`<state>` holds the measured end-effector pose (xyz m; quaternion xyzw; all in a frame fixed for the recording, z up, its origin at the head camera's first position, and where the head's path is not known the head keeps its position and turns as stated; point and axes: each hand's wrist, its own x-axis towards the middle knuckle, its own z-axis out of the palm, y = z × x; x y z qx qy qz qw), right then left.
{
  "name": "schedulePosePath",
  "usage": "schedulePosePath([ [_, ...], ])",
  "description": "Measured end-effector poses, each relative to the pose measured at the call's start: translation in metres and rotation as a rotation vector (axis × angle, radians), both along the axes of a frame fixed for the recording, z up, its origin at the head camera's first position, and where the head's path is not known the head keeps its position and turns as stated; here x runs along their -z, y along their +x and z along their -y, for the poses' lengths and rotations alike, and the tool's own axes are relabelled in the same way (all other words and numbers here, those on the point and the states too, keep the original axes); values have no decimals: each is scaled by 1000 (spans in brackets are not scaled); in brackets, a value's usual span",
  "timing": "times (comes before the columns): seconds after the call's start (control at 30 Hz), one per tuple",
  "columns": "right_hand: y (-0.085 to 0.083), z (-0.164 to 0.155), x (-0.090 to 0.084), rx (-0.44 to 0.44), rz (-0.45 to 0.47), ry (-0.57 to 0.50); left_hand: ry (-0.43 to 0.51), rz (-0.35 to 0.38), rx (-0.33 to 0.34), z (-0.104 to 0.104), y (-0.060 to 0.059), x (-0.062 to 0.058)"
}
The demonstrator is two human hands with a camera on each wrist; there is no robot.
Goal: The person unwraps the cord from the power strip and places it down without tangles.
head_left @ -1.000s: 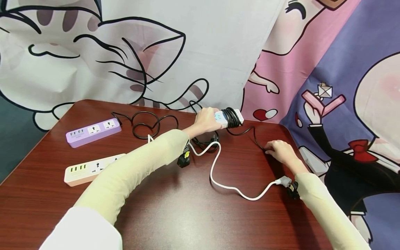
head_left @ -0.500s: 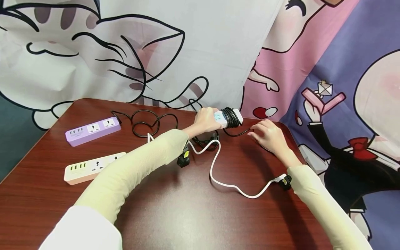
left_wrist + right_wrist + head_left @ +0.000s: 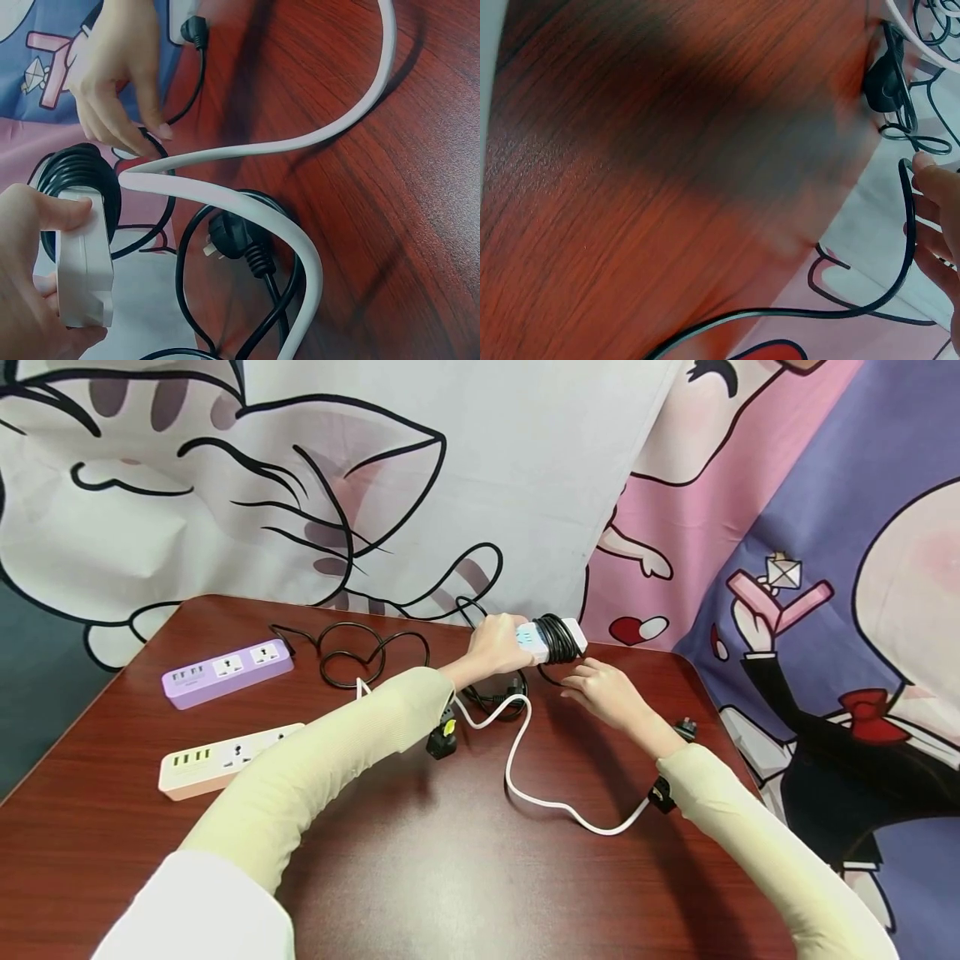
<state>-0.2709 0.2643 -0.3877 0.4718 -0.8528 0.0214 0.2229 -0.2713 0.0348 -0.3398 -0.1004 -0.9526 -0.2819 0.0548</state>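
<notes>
My left hand (image 3: 495, 646) grips one end of a white power strip (image 3: 84, 259), holding it above the back of the table. In the left wrist view my thumb lies along its side. A black power cord (image 3: 557, 639) is wound in several turns around the strip's far end. Just to the right and below the strip, my right hand (image 3: 604, 693) pinches the loose run of that cord (image 3: 909, 232) between thumb and curled fingers. The cord's black plug (image 3: 195, 31) lies behind the right hand, near the table's right edge.
A purple power strip (image 3: 227, 673) and a cream one (image 3: 225, 762) lie at the left of the brown table (image 3: 420, 877). Another black plug (image 3: 229, 235) lies with its looped cord below the left hand. A white cable (image 3: 517, 760) curves between the wrists. A printed cloth (image 3: 540, 485) hangs behind.
My right hand has moved left and back, from the table's right side to close beside the wound strip, drawing the loose cord along. The left hand and its strip stay in place.
</notes>
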Motion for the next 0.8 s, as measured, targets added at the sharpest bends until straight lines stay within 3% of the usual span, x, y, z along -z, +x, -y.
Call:
schedulePosePath([
  [0.27, -4, -6, 6, 113, -51, -9, 5, 7, 4, 2, 1, 2],
  [0.47, -12, -14, 6, 214, -21, -35, 12, 12, 17, 1, 3, 3],
  [0.8, -24, -19, 7, 292, 40, -169, 11, 12, 14, 0, 5, 6],
])
